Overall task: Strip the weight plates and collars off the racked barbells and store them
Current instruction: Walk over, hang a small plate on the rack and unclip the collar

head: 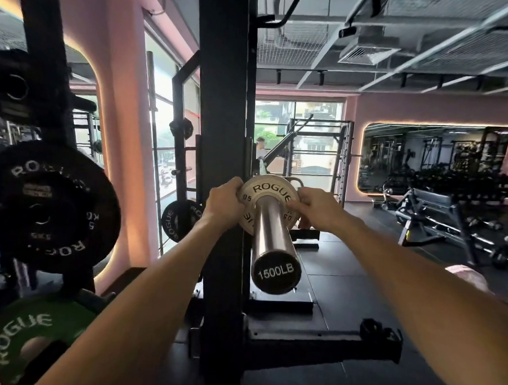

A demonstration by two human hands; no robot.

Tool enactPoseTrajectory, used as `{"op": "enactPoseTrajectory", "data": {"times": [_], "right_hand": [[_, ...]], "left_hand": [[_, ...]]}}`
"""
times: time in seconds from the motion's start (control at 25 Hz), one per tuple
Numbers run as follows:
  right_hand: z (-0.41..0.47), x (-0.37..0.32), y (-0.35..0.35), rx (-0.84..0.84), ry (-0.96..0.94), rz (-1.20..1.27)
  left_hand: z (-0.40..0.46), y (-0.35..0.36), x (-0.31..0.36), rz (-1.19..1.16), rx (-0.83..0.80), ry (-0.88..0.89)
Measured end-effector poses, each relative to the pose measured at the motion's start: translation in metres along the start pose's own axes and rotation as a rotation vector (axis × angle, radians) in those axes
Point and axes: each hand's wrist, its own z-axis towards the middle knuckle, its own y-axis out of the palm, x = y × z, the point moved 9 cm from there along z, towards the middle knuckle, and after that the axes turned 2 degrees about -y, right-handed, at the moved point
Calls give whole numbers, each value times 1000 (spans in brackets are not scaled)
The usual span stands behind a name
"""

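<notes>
Both your left hand [225, 201] and right hand [318, 207] grip the white plate [268, 193]; draw it squarely along the sleeve [271, 230]

Dim interior, bright backlit windows [298, 130] (blown out), wide-angle bending at edges, soft blur

Two bare forearms come in from 7 and 5 o'clock. The left hand [224, 204] and right hand [318, 207] wear no gloves, rings or watch.
</notes>
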Motion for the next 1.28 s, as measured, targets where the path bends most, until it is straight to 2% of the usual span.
{"op": "enactPoseTrajectory", "data": {"times": [0.4, 0.68, 0.88, 1.04, 1.16, 1.28], "right_hand": [[130, 65, 33, -14, -4, -105], [167, 86, 39, -54, 37, -86], [156, 93, 40, 12, 70, -113], [128, 119, 40, -30, 155, -115], [97, 140, 25, -75, 217, -135], [70, 172, -2, -67, 265, -160]], "left_hand": [[115, 72, -46, 51, -3, 5], [150, 93, -57, 35, -51, 1], [127, 99, -69, -51, -31, -105], [89, 145, -103, -194, -193, -343], [68, 189, -85, -159, -316, -309], [58, 218, -32, -108, -330, -188]]}}
